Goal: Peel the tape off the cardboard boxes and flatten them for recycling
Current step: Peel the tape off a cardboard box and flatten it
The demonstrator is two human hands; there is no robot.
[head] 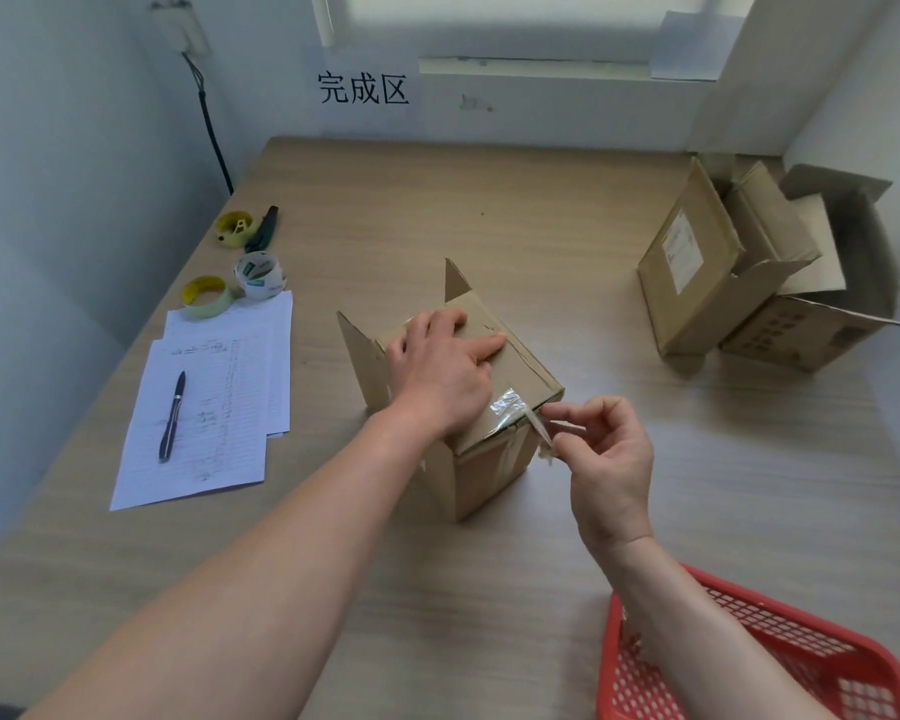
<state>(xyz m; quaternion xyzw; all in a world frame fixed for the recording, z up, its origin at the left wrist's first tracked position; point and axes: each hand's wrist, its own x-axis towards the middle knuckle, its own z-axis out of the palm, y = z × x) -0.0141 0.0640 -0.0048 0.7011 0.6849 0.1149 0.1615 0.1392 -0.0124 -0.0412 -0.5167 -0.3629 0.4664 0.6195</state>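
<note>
A small brown cardboard box (489, 465) stands in the middle of the wooden table, two flaps sticking up at its far side. My left hand (437, 366) lies flat on its top, pressing it down. A strip of clear tape (513, 405) is partly lifted at the box's near right top edge. My right hand (604, 459) pinches the loose end of that strip between thumb and fingers, just right of the box corner.
Two opened cardboard boxes (739, 272) lean together at the far right. A red mesh basket (739, 662) sits at the near right edge. On the left lie lined papers (214, 407) with a pen (173, 415), tape rolls (258, 275) and a cutter (263, 228).
</note>
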